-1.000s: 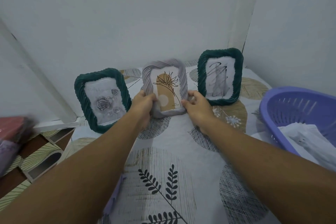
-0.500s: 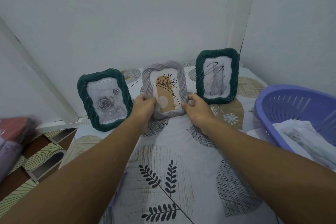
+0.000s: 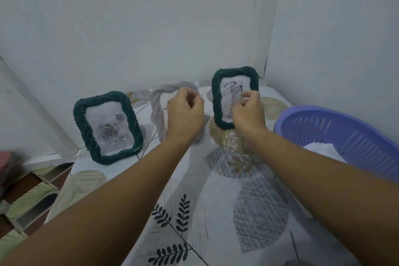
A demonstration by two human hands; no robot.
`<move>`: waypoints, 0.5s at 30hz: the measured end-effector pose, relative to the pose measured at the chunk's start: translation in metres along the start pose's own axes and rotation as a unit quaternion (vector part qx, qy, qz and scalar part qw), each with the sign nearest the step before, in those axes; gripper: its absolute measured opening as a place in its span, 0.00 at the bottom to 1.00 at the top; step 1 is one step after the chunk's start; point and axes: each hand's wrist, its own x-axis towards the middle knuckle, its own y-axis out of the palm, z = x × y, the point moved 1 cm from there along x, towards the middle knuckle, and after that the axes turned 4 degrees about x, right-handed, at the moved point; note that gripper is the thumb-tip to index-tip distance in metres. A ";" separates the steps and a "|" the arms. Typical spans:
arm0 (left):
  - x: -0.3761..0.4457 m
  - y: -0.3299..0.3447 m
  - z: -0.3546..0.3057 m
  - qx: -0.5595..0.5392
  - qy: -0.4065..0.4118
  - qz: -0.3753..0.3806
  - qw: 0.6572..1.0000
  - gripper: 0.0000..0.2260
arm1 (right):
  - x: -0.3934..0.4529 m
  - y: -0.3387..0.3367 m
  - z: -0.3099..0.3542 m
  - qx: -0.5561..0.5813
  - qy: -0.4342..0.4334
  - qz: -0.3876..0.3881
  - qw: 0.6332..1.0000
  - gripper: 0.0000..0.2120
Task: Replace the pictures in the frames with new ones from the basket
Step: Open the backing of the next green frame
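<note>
I see the grey frame point(image 3: 158, 110) standing blurred between two green frames on the table point(image 3: 216, 201), my left hand point(image 3: 185, 112) and right hand point(image 3: 248, 112) raised before it, fingers curled, though I cannot tell what, if anything, they pinch.

Home: patterned tablecloth point(image 3: 216, 211), picture frames point(image 3: 108, 127).

Bench point(image 3: 216, 211) under a leaf-patterned cloth

Two green frames point(image 3: 108, 127) point(image 3: 234, 97) and a grey frame point(image 3: 158, 110) stand at its back; a purple basket point(image 3: 336, 136) sits on the right.
</note>
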 end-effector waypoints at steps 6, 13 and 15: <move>0.018 0.050 -0.018 -0.032 -0.115 0.132 0.984 0.18 | 0.033 -0.033 0.008 -0.001 0.097 0.008 0.995 0.28; 0.038 0.076 -0.022 0.007 -0.173 0.177 0.969 0.22 | 0.050 -0.037 0.006 -0.021 0.166 0.065 0.984 0.29; 0.040 0.079 -0.024 0.022 -0.178 0.178 0.968 0.21 | 0.055 -0.036 0.003 -0.016 0.174 0.075 0.982 0.29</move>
